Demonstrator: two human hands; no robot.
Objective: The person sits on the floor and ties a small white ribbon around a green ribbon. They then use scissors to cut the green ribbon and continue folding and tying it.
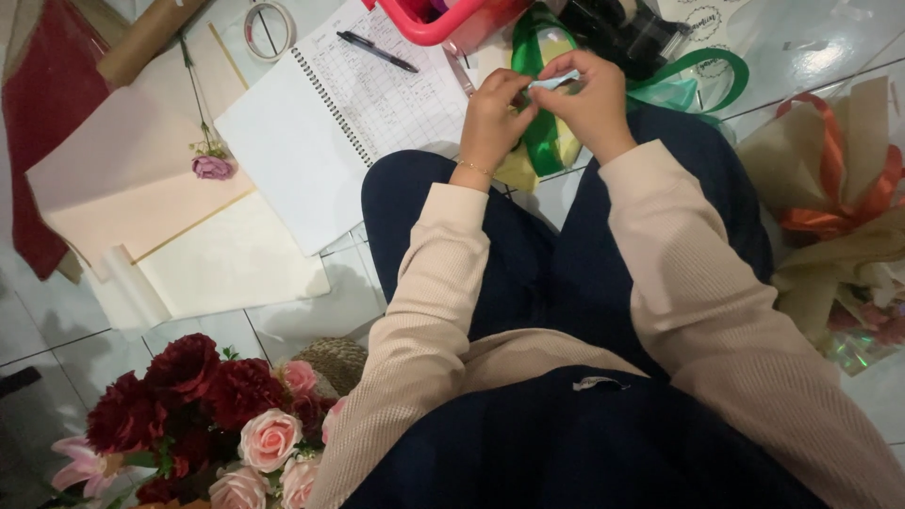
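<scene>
Both my hands meet above my knees at the top centre of the head view. My left hand (492, 115) and my right hand (591, 102) together pinch a small pale strip, probably tape (554, 82), between their fingertips. Just under them lies a green ribbon (540, 141) over a pale yellow wrapped thing (518, 170). More green ribbon loops away (702, 71) to the right. A thin bracelet circles my left wrist.
A spiral notebook (330, 132) with a pen (377, 51), a tape roll (269, 28), pink and cream paper sheets (132, 179) and a single purple flower (211, 166) lie left. A pink basket (443, 21) stands behind. A red and pink bouquet (207, 405) sits bottom left, a wrapped bouquet with orange ribbon (834, 207) right.
</scene>
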